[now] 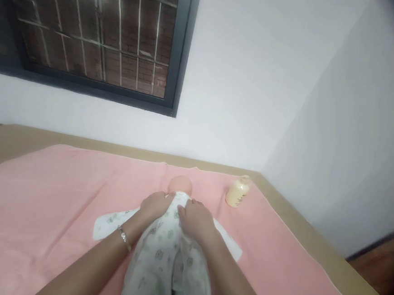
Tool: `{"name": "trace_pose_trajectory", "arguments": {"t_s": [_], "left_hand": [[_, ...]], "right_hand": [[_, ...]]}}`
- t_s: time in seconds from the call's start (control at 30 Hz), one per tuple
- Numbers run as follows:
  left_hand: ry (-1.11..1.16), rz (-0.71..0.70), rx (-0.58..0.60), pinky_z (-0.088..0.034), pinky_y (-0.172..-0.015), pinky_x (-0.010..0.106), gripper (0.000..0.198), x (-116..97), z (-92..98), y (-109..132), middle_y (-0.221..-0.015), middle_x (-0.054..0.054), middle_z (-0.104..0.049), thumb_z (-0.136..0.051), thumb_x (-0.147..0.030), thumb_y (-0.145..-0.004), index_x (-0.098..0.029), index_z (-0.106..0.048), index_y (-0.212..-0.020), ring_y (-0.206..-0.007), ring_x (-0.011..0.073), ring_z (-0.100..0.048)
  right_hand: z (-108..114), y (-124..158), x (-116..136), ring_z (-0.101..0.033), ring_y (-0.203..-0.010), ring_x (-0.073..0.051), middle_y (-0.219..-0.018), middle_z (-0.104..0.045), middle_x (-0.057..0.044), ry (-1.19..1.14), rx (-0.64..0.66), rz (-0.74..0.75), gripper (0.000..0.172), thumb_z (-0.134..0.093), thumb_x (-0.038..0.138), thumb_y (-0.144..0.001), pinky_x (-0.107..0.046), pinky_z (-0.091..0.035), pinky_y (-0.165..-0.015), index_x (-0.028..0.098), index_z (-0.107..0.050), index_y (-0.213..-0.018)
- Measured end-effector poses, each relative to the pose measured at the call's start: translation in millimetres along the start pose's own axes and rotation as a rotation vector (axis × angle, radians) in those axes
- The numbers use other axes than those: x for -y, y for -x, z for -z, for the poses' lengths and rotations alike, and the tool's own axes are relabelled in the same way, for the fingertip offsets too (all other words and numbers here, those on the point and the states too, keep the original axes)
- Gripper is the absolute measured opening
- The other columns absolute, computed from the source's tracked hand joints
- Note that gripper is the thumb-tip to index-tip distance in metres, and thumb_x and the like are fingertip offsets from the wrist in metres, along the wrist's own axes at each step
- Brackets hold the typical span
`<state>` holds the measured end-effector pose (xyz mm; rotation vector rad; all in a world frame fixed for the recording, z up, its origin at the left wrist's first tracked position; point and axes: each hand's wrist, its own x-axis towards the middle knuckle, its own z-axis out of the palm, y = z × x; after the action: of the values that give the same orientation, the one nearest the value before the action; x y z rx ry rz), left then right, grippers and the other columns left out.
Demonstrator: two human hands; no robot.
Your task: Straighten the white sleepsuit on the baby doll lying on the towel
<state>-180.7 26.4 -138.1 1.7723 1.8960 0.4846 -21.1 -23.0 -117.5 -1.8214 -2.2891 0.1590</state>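
Note:
A baby doll, its smooth bald head toward the wall, lies on a pink sheet; its face is hidden. Over its body is a white baby romper with a small green and grey print, sleeves spread to both sides and legs toward me. My left hand, with a bracelet at the wrist, is closed on the cloth at the left shoulder by the neck. On the opposite shoulder my right hand grips the cloth, thumb near the collar and fingers curled. Some fingertips are hidden.
The pink sheet covers most of a tan surface. A pale yellow pump bottle stands at the right of the doll's head. Behind are a white wall and a dark-framed barred window.

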Motion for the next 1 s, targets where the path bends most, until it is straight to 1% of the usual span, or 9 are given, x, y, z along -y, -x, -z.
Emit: {"name": "trace_pose_trajectory", "arguments": {"t_s": [0.07,0.17,0.3,0.43,0.57,0.7,0.87,0.93,1.0], "left_hand": [[-0.021,-0.016,0.016,-0.045,-0.079,0.038,0.072,0,0.2,0,-0.113,0.016,-0.066,-0.022,-0.068,-0.084,-0.016,-0.066,-0.106,-0.101,0.0317,-0.062],[-0.069,-0.058,0.025,-0.045,-0.080,0.037,0.066,-4,1.5,7,-0.113,0.016,-0.066,-0.023,-0.063,-0.086,-0.016,-0.065,-0.106,-0.100,0.0306,-0.063],[-0.218,-0.133,-0.079,-0.042,-0.084,0.041,0.056,-13,-2.1,26,-0.107,0.015,-0.067,-0.025,-0.053,-0.090,-0.016,-0.064,-0.102,-0.099,0.0309,-0.061],[-0.368,-0.217,-0.174,-0.036,-0.090,0.048,0.052,-18,-6.8,37,-0.100,0.017,-0.067,-0.027,-0.047,-0.090,-0.013,-0.066,-0.095,-0.098,0.0328,-0.059],[-0.269,-0.220,-0.067,-0.039,-0.085,0.042,0.046,-15,-2.2,30,-0.098,0.013,-0.068,-0.030,-0.047,-0.089,-0.018,-0.066,-0.093,-0.093,0.0294,-0.061],[-0.165,-0.159,-0.003,-0.043,-0.078,0.038,0.055,-16,1.4,26,-0.100,0.013,-0.068,-0.026,-0.056,-0.089,-0.018,-0.064,-0.099,-0.090,0.0286,-0.062],[-0.447,-0.257,-0.196,-0.037,-0.088,0.046,0.044,-22,-8.9,44,-0.100,0.018,-0.066,-0.030,-0.037,-0.091,-0.011,-0.064,-0.096,-0.095,0.0316,-0.059],[-0.537,-0.322,-0.249,-0.036,-0.089,0.048,0.038,-24,-12.1,49,-0.096,0.018,-0.065,-0.032,-0.030,-0.090,-0.010,-0.065,-0.094,-0.094,0.0320,-0.059],[-0.537,-0.332,-0.238,-0.038,-0.085,0.046,0.039,-23,-11.6,47,-0.092,0.017,-0.066,-0.031,-0.031,-0.091,-0.010,-0.065,-0.092,-0.090,0.0309,-0.060]], "right_hand": [[3,3,2,-0.058,-0.100,-0.031,-0.105,-0.063,-0.022,-0.022,0.000,0.026,0.054,-0.021,0.042,-0.097,-0.040,-0.042,-0.084,0.007,-0.062,-0.107],[-1,-8,-7,-0.060,-0.098,-0.028,-0.106,-0.064,-0.021,-0.099,0.040,-0.035,0.063,-0.015,0.048,-0.098,-0.038,-0.041,-0.084,0.008,-0.062,-0.108],[-8,-21,-21,-0.061,-0.099,-0.026,-0.107,-0.065,-0.021,-0.195,0.125,-0.105,0.073,-0.009,0.055,-0.097,-0.036,-0.042,-0.083,0.008,-0.064,-0.107],[4,-4,-14,-0.062,-0.092,-0.026,-0.100,-0.067,-0.019,-0.157,0.104,-0.012,0.074,-0.007,0.056,-0.097,-0.035,-0.042,-0.080,0.009,-0.064,-0.102],[18,14,-2,-0.063,-0.086,-0.025,-0.095,-0.068,-0.016,-0.139,0.065,0.066,0.075,-0.003,0.055,-0.097,-0.035,-0.042,-0.078,0.013,-0.066,-0.096],[9,0,-10,-0.062,-0.088,-0.025,-0.096,-0.068,-0.016,-0.186,0.099,-0.002,0.076,-0.003,0.055,-0.096,-0.034,-0.043,-0.076,0.013,-0.066,-0.096],[-6,-19,-25,-0.062,-0.095,-0.026,-0.102,-0.066,-0.019,-0.216,0.132,-0.058,0.076,-0.005,0.054,-0.097,-0.035,-0.042,-0.080,0.009,-0.066,-0.101],[-2,-14,-22,-0.062,-0.093,-0.026,-0.102,-0.066,-0.020,-0.208,0.120,-0.057,0.076,-0.006,0.055,-0.097,-0.034,-0.042,-0.079,0.009,-0.066,-0.102],[5,-3,-15,-0.062,-0.092,-0.025,-0.102,-0.067,-0.018,-0.199,0.101,-0.038,0.075,-0.006,0.056,-0.097,-0.034,-0.042,-0.079,0.010,-0.066,-0.103]]}}
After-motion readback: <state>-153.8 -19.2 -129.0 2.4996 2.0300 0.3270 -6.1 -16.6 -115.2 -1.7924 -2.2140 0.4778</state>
